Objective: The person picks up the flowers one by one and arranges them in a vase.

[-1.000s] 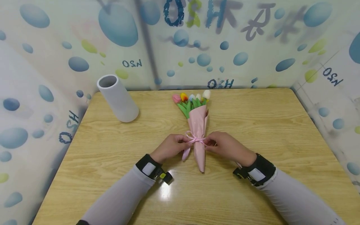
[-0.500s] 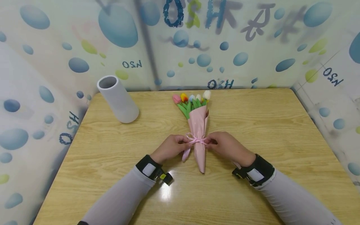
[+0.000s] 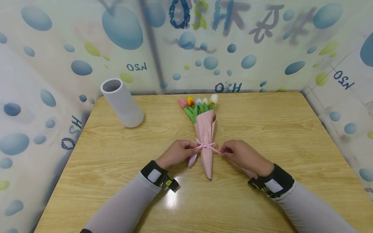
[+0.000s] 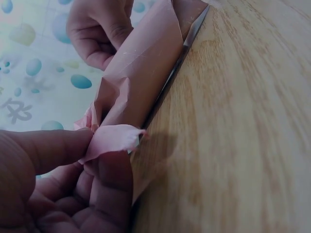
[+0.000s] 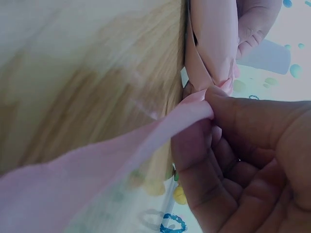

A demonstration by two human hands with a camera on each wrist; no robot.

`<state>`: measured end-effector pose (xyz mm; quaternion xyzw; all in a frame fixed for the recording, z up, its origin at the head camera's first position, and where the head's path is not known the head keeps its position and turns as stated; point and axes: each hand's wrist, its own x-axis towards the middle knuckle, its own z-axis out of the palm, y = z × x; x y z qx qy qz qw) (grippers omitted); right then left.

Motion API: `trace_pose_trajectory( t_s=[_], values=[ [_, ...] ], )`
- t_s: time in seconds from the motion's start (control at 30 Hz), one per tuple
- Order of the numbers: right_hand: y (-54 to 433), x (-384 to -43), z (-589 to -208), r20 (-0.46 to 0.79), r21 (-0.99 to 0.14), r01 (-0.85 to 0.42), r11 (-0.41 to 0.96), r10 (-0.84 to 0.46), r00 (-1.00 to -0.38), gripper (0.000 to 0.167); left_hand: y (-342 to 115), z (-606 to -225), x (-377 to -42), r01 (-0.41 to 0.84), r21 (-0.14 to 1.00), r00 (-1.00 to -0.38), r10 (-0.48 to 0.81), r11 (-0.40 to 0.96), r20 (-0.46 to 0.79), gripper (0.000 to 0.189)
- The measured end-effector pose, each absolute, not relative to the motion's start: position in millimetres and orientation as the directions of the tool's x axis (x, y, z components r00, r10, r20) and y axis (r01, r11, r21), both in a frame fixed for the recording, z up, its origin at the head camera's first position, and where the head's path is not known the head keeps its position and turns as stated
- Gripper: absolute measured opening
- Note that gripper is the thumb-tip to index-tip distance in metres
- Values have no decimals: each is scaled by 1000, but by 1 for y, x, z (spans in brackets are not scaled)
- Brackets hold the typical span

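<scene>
On the table [image 3: 271, 126], the pink-wrapped bouquet [image 3: 205, 123] is lying near the middle, flowers [image 3: 183, 102] at the far end. The right hand [image 3: 244, 157], having moved outward, is pinching one side of the ribbon [image 3: 215, 149]; the left hand [image 3: 177, 152], keeping its place, is pinching the other. The right strand is now running straight, apparently loading the knot [image 3: 205, 145]; whether this is tightening or loosening it is remaining unclear.

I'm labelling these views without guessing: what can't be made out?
Head view: stems below the flowers, hidden by the pink paper.
Head view: how the knot is tied, too small to read.
Head view: inside bottom of the vase, hidden by its own side.
Right wrist view: far end of the ribbon, cut off by the left edge.
</scene>
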<state>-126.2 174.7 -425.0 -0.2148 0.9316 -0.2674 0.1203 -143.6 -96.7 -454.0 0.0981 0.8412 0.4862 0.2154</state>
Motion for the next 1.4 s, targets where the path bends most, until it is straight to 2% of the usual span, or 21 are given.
trace_pose_trajectory(
  t_s=[0.9, 1.23, 1.4],
  values=[
    [217, -111, -429, -206, -542, -241, 805, -405, -891, 6, -96, -455, -142, -54, 875, -891, 372, 480, -259, 18],
    [219, -110, -432, -207, -544, -252, 801, -418, -884, 6, -96, -454, -142, -51, 872, -893, 369, 487, -259, 18],
    [211, -113, -426, -158, -522, -317, 792, -455, -876, 6, -96, -454, -143, -32, 863, -893, 374, 505, -252, 17]
  ],
)
